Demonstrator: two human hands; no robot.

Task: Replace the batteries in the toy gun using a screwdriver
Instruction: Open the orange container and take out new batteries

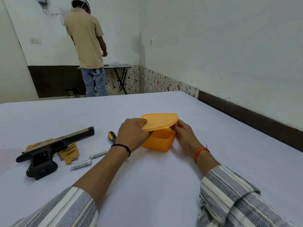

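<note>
The black and yellow toy gun (49,148) lies on its side at the left of the table, its battery bay uncovered. Its yellow battery cover (69,153) lies beside it. Two white batteries (81,164) (98,153) rest just right of the cover. A screwdriver with a black and yellow handle (112,136) lies behind my left wrist. My left hand (132,134) grips the near edge of an orange lid (159,122), tilted above an orange box (159,141). My right hand (183,133) holds the box's right side.
The table (155,177) is covered in white cloth and runs to a wall on the right. Beyond its far edge a person (88,46) stands with their back turned at a small folding table (119,68).
</note>
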